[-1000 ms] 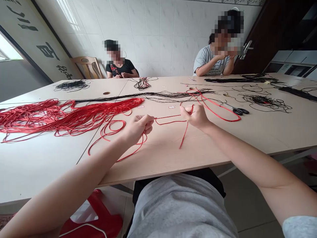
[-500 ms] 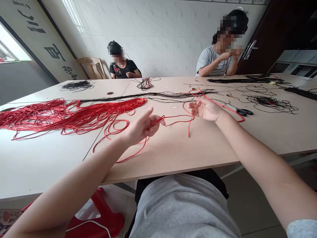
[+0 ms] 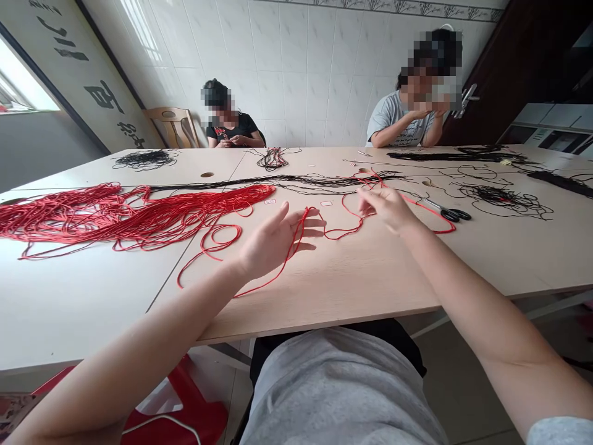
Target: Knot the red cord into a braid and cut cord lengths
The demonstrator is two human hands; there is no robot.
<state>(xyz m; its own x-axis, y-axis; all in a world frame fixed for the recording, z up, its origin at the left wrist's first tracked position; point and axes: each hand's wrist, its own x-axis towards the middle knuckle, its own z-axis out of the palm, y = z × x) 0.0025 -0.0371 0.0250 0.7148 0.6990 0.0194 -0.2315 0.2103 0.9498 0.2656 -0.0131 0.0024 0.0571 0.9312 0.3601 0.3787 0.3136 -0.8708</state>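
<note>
A thin red cord [image 3: 343, 235] runs in a slack curve between my two hands. My left hand [image 3: 278, 238] is open, palm turned inward with the fingers stretched out. A knotted or twisted part of the cord lies across those fingers, and one length trails down past the palm to the table. To the right, my right hand [image 3: 386, 207] has its fingertips pressed together at the cord. Its grip is partly hidden by the hand itself. More red cord lies on the table behind and beside that hand.
A large red cord bundle [image 3: 139, 216] spreads over the table's left. Black cords [image 3: 250, 179] stretch across the middle. Black-handled scissors [image 3: 451, 214] lie right of my right hand, near a black cord tangle [image 3: 507, 199]. Two people sit across the table.
My left hand has opened from a closed grip on the cord, its fingers now extended. My right fingers have drawn together, and the cord between the hands has gone slack.
</note>
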